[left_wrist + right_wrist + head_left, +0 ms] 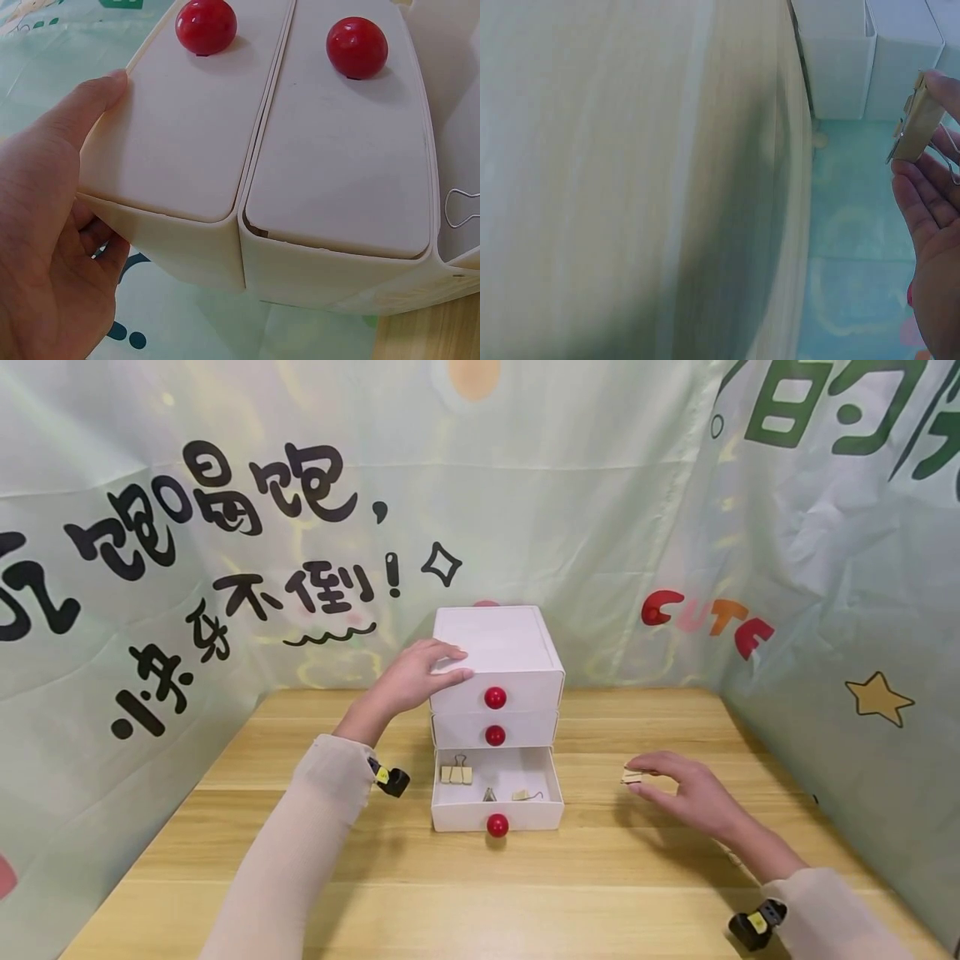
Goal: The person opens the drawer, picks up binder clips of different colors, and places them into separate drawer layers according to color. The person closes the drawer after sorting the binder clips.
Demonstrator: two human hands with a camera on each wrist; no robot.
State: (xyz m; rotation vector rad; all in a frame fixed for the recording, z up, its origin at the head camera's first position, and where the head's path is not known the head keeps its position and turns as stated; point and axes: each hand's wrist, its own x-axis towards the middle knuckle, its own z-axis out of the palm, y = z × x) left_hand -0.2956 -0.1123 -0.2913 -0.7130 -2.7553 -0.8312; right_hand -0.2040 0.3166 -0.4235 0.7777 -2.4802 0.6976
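Observation:
A white three-drawer cabinet (pixel 497 639) with round red knobs stands on the table, its bottom drawer (pixel 497 815) pulled out. Inside lie a pale yellow binder clip (pixel 456 774) at the left, a small clip (pixel 490 794) in the middle and another clip (pixel 522 795) at the right. My left hand (pixel 416 677) rests on the cabinet's top left corner, its thumb along the front top edge in the left wrist view. To the right of the drawer, above the table, my right hand (pixel 693 789) pinches a yellow binder clip (pixel 920 127) between thumb and fingers.
The two upper drawers, including the middle drawer (pixel 457 731), are pushed in. A wooden table (pixel 450 902) carries the cabinet. Printed cloth (pixel 585 510) hangs behind the table and along its sides. Each wrist bears a small black camera.

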